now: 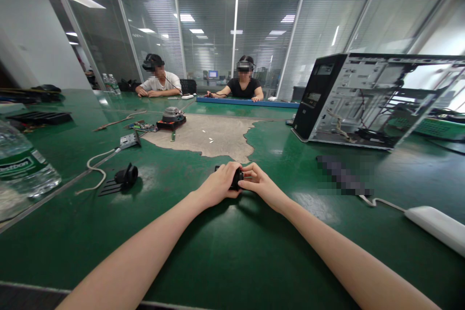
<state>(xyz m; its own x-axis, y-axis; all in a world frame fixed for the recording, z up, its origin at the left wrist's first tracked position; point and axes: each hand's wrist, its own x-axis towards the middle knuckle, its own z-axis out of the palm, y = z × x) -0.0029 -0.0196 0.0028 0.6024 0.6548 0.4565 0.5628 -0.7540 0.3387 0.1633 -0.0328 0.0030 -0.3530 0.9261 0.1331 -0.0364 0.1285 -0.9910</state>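
Observation:
Between my hands, just above or on the green table (232, 261), is a small black part (236, 179), partly hidden by my fingers. My left hand (221, 184) wraps over it from the left, with the thumb underneath. The fingertips of my right hand (256, 180) pinch its right side. Off to the left lies another black part with a round end and flat prongs (125, 177). Beyond it a metal bracket (129, 140) with a pale cable rests on the table.
An open computer case (319, 97) stands at the right. A water bottle (25, 160) is at the left, a white power strip (436, 227) at the right. A heatsink with fan (172, 117) sits behind bare board. Two people sit across the table.

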